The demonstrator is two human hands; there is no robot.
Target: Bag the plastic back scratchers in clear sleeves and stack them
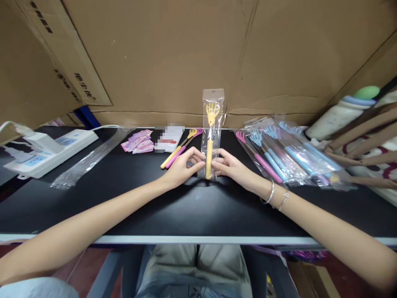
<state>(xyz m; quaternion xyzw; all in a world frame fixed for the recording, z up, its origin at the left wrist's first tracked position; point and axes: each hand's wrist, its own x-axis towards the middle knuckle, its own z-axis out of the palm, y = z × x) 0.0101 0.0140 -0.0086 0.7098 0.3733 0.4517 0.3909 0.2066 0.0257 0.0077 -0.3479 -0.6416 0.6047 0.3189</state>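
left hand (182, 167): forearm in from lower left, thumb+fingers pinching bag's left edge | right hand (232, 169): mirrored, pinching right edge | yellow scratcher (209, 151): head up inside clear bag (217, 126), between hands, mid black table (198, 213)

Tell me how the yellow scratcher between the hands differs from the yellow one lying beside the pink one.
The bagged yellow scratcher is inside a clear bag; the loose yellow scratcher has no bag around it. The left hand and right hand hold the bagged yellow scratcher head up, while the loose yellow scratcher lies slanted on the black table. Both have a yellow handle and a yellow clawed head.
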